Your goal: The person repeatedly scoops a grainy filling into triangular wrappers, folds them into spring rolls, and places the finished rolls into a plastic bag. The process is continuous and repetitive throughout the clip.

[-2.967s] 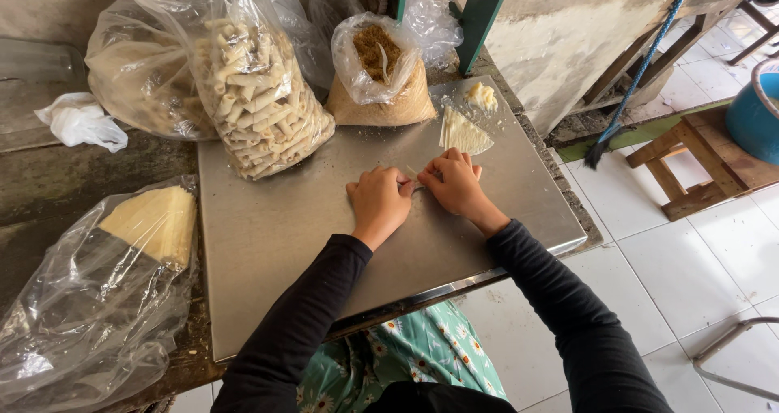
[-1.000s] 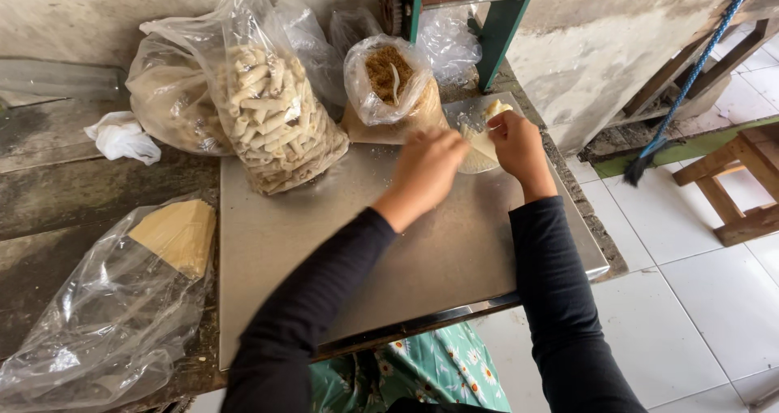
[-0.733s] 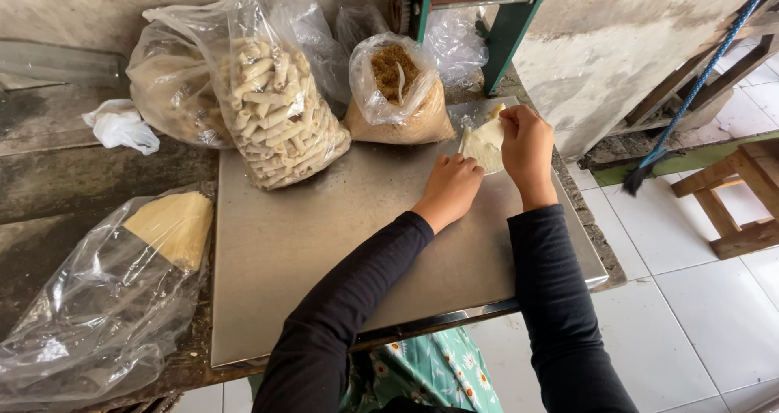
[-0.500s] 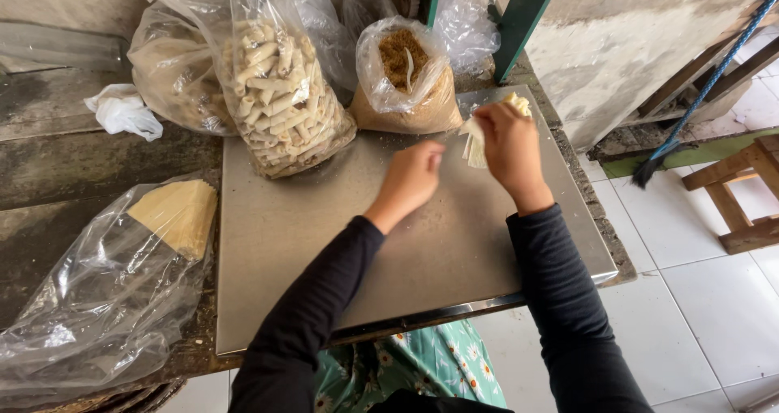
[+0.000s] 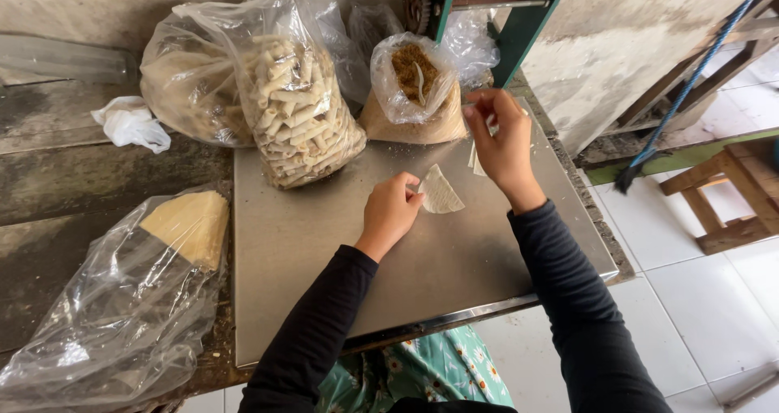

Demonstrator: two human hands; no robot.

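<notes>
We note left hand point(image 5: 389, 214) fingertips pinning pastry wrapper point(image 5: 441, 194) flat on steel tray point(image 5: 324, 243); right hand point(image 5: 503, 141) fingers pinched, contents unclear. We advise keeping wrapper flat, unwrinkled.

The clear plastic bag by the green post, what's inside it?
The clear plastic bag holds brown crumbly filling and a white spoon. The crumbs cover the spoon's bowl and the bag's bottom.

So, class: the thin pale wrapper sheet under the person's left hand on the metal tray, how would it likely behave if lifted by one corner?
The wrapper sheet looks paper-thin and lies flat on the metal tray, so it would probably droop. The left hand pins it with fingertips alone, suggesting it is very light. Its thin edges look easy to tear.
</notes>
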